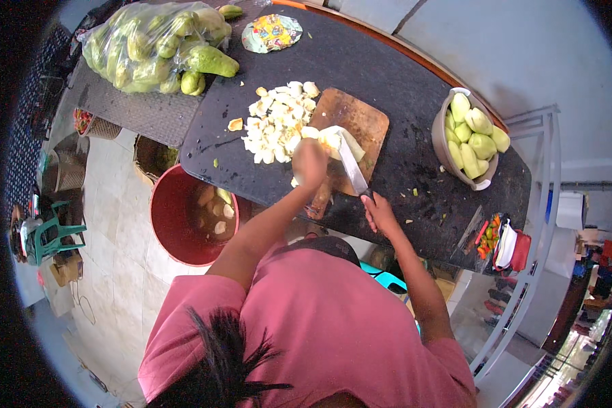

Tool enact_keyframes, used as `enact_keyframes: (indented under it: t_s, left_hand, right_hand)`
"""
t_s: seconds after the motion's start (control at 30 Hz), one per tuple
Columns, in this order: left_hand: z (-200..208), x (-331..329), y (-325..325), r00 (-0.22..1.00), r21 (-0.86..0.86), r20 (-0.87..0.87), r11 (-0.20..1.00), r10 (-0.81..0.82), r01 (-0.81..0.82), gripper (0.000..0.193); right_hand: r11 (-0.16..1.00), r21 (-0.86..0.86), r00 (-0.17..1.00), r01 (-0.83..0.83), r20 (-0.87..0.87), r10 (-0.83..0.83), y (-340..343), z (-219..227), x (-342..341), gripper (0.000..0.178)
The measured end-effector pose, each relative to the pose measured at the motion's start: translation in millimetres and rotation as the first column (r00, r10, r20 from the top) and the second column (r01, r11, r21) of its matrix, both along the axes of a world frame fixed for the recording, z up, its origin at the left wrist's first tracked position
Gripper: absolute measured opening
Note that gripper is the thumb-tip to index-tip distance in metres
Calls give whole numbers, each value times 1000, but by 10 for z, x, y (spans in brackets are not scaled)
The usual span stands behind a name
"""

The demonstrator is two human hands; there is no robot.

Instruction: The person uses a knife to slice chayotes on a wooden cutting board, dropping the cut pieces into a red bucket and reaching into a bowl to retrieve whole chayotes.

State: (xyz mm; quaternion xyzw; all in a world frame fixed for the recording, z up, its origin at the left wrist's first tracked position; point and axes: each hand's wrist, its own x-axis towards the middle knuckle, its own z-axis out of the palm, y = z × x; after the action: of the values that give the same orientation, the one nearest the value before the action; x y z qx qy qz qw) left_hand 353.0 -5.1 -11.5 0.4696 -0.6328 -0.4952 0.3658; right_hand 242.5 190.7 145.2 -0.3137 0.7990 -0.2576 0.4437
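Note:
My right hand [381, 213] grips the dark handle of a kitchen knife [352, 165]. The blade slants up and left over a wooden cutting board [370, 126], lying against pale peeled vegetable flesh [330, 138] near the board's left edge. Close to that, over the board's lower left side, is my left hand [309, 165]; motion smears it, so its fingers and anything in them cannot be made out. Just left of the board spreads a heap of cut whitish pieces [275, 126], a few with orange-brown patches.
A clear bag of green chayote-like vegetables [153, 51] lies far left, near a colourful patterned cloth item [272, 32]. At right stands a bowl [443, 146] of peeled green vegetables, with bagged chillies [488, 238] nearer. A red tub [163, 221] sits below the dark table [214, 139].

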Motion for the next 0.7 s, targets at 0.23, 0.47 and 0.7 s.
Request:
enact_keyframes:
  t_s: [0.23,0.47,0.7]
  left_hand:
    - [-335,-93,-2,993,-141,-16,983,114,-115,32]
    - [-245,-17,-4,996,-192,-71,979,61,-74,33]
    - [357,69,47,987,-164,126,983,99,-78,41]
  right_hand:
    - [964,165,657,208,706,-263,-81,158,-28,35]
    - [951,204,308,234,912,-272,-245,231,1,34]
    - [980,-6,897,200,402,-181,-65,285,-216,35]
